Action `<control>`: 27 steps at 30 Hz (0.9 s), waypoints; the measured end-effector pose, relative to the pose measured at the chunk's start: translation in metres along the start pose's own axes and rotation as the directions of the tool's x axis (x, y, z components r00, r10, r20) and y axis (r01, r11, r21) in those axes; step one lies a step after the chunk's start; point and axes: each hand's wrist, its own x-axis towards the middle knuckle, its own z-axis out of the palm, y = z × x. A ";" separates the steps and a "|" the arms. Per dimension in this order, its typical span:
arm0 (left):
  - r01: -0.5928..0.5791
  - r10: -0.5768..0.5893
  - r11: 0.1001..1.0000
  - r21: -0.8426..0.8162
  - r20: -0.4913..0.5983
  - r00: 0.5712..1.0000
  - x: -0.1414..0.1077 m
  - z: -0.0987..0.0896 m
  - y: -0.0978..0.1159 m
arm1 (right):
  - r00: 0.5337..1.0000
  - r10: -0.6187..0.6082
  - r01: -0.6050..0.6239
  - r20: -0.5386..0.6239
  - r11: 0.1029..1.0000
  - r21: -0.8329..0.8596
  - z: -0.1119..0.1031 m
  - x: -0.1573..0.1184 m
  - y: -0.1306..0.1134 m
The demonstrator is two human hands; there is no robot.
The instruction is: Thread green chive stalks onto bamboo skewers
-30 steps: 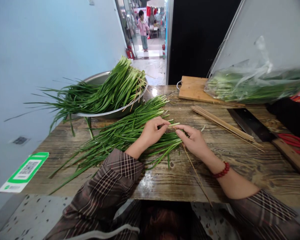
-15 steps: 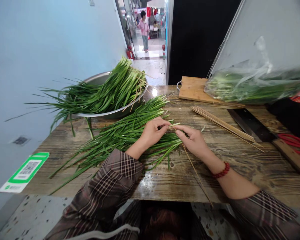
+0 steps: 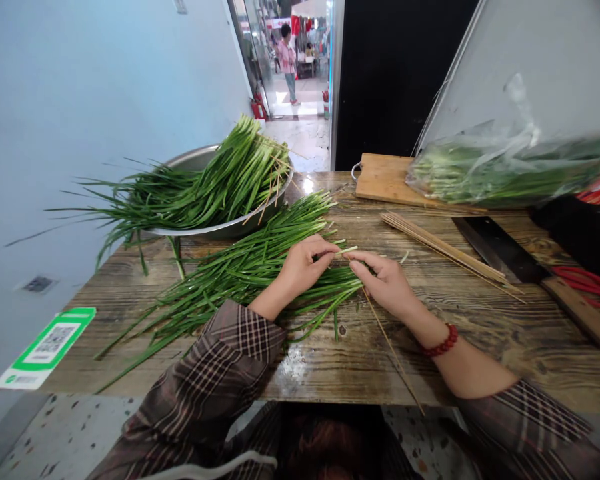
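My left hand [image 3: 305, 264] pinches a chive stalk [image 3: 349, 249] near its pale cut end, above a loose pile of garlic chives [image 3: 245, 267] on the wooden table. Facing it, my right hand [image 3: 380, 277] grips a thin bamboo skewer [image 3: 393, 350] between thumb and fingers. The skewer's long end slants down past the table's front edge. Its upper tip meets the stalk between my hands; whether it pierces the stalk is too small to tell.
A metal basin [image 3: 205, 230] heaped with skewered chives stands back left. To the right lie loose skewers [image 3: 445, 247], a cleaver [image 3: 500, 250], red-handled scissors [image 3: 585, 283], a cutting board [image 3: 385, 177] and bagged greens [image 3: 510, 167]. A QR card [image 3: 47, 347] sits at the left edge.
Both hands keep nearly the same pose around the stalk and skewer. The whole view has shifted very slightly. A person beyond the doorway has turned a little.
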 end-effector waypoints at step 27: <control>-0.121 0.116 0.991 0.065 0.068 0.991 -0.004 0.001 -0.007 | 0.995 0.094 -0.098 0.044 0.990 0.099 0.001 -0.001 0.002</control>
